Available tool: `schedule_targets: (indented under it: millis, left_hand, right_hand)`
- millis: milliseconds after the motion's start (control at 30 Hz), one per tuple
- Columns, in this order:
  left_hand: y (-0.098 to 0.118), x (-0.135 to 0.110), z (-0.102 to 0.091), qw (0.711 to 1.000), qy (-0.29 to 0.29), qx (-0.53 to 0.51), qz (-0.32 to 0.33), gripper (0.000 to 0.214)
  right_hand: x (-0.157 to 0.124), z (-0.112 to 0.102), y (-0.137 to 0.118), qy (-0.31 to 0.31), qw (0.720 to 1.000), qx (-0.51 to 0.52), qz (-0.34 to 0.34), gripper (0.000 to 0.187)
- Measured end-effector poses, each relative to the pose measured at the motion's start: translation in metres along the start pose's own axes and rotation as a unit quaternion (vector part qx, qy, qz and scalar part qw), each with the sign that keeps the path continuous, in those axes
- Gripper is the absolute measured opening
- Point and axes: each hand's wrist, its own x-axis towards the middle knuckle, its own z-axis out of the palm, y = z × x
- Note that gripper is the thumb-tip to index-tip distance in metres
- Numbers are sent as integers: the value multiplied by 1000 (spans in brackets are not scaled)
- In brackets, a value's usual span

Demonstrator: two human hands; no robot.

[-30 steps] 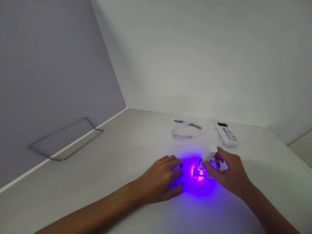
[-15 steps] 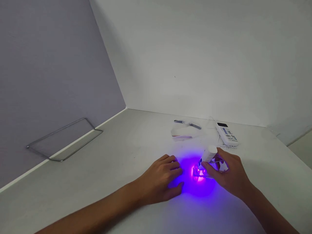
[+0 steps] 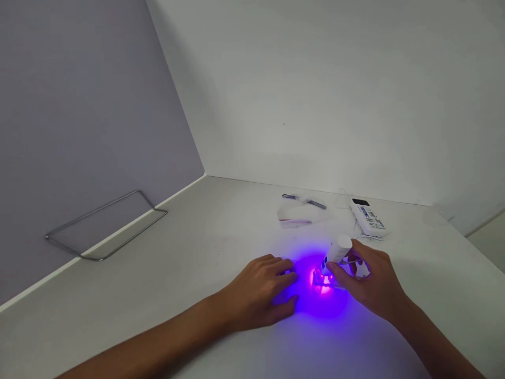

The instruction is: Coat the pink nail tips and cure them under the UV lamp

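My right hand (image 3: 374, 276) grips a small white UV lamp (image 3: 339, 250), which is tilted with its lit end down. Violet light pools on the white table around that end. A small item (image 3: 324, 281) lies under the lamp, but the glare keeps me from making out its kind. To the left of the light, my left hand (image 3: 266, 292) rests on the tabletop with its fingers apart and nothing in it. The undersides of its fingers are hidden.
Near the back wall lies a white box-shaped device (image 3: 368, 217) with a dark panel and a thin white cable. Left of it are a grey, slim tool (image 3: 316, 204) and a thin pinkish stick (image 3: 295, 220). A bent metal wire frame (image 3: 132, 236) stands at the left panel.
The fingers of my left hand have shifted slightly. My right hand and the lit lamp stay in place.
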Motion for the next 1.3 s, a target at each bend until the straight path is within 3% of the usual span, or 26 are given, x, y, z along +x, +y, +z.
schedule_targets:
  millis: [667, 867, 1033, 1167, 1300]
  left_hand:
    - [3, 2, -3, 999, 40, -26, 14, 11]
    - [2, 1, -2, 1000, 9, -12, 18, 18]
    - [1, -2, 2, 998, 46, -29, 9, 14]
    - [-1, -1, 5, 999, 28, -16, 11, 3]
    - [-1, 0, 4, 999, 22, 22, 22, 10]
  right_hand:
    - [2, 0, -1, 9, 1000, -19, -11, 20]
    - [2, 0, -1, 11, 1000, -26, -14, 22]
    - [2, 0, -1, 6, 1000, -13, -5, 21]
    - [1, 0, 0, 1, 1000, -4, 4, 20]
    - [1, -1, 0, 4, 1000, -10, 4, 21]
